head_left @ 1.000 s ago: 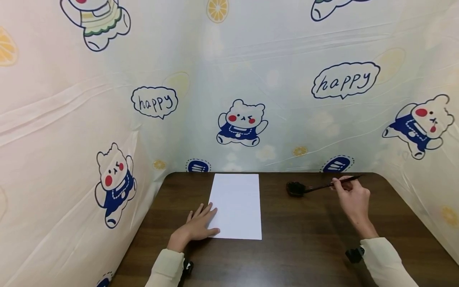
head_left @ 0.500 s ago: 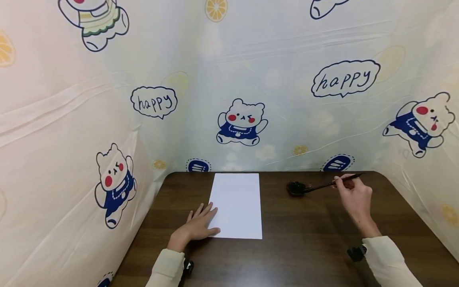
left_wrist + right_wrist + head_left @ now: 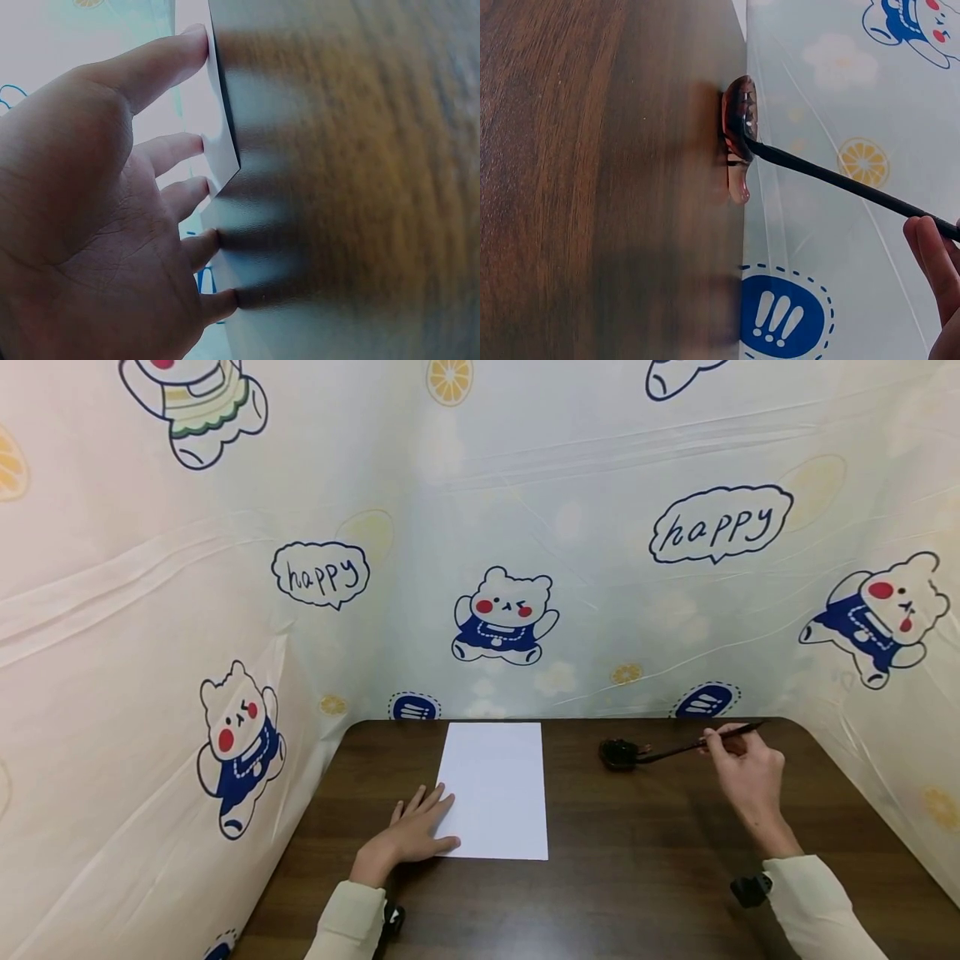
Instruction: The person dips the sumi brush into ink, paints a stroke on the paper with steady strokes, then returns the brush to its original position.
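Note:
A blank white sheet of paper [image 3: 495, 789] lies on the table. My left hand [image 3: 408, 835] rests on its lower left edge with spread fingers. In the left wrist view, the thumb and two fingertips of my left hand [image 3: 97, 180] reach the paper, while the other two touch the wood beside its corner. My right hand [image 3: 752, 777] pinches the slim dark handle of a brush [image 3: 678, 750]. The brush's tip is at a small dark ink dish [image 3: 617, 755]. In the right wrist view, the brush [image 3: 840, 181] slants down to the rim of the glossy reddish-brown dish [image 3: 739, 112].
The dark wooden table [image 3: 600, 893] has rounded far corners. A pale printed cloth [image 3: 600, 610] with bears and orange slices stands behind and along both sides. A dark device [image 3: 750, 890] is strapped at the right wrist.
My right hand has shifted slightly to the right, drawing the brush along with it, its tip still at the dish. The left hand and the paper stay in place.

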`<state>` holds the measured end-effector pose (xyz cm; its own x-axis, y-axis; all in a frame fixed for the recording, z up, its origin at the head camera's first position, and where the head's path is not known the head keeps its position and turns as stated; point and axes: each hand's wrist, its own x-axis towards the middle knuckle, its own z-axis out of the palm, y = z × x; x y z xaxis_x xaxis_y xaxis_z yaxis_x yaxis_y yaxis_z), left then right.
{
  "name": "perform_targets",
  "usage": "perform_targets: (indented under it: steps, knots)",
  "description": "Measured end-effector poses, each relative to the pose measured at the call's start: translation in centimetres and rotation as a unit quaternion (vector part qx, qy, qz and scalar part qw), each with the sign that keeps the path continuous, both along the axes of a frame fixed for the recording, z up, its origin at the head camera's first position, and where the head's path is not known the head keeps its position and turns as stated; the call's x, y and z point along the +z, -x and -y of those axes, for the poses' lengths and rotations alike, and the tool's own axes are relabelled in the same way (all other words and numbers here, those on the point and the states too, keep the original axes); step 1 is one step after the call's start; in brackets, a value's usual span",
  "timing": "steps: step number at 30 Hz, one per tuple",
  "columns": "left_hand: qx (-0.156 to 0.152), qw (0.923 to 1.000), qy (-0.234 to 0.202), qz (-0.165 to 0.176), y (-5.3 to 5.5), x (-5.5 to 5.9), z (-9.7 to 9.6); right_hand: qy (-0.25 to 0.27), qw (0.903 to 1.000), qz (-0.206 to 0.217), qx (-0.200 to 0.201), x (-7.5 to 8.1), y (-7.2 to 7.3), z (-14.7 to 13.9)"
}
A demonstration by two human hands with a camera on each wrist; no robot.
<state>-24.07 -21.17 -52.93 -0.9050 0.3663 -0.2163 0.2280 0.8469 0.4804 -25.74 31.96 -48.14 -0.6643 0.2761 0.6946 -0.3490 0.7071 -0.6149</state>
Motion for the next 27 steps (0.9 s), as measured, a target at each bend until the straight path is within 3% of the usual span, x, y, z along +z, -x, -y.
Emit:
perform_targets:
  steps: [11,16,23,27]
  knots:
    - [0.009,0.9996,0.028,-0.001,-0.1,0.2,-0.3,0.013,0.9998,0.0,-0.012,0.1,-0.2,-0.4]
    - [0.005,0.9999,0.016,-0.003,0.0,0.1,-0.2,0.023,0.9997,-0.002,-0.007,0.3,-0.1,-0.4]
    - [-0.004,0.9995,-0.02,-0.024,0.7,-2.1,0.7,0.036,0.9992,-0.017,-0.002,0.4,0.4,-0.5]
    - [-0.014,0.999,-0.031,-0.028,0.6,-2.2,0.8,0.046,0.9988,-0.017,0.0,0.6,0.6,-0.3]
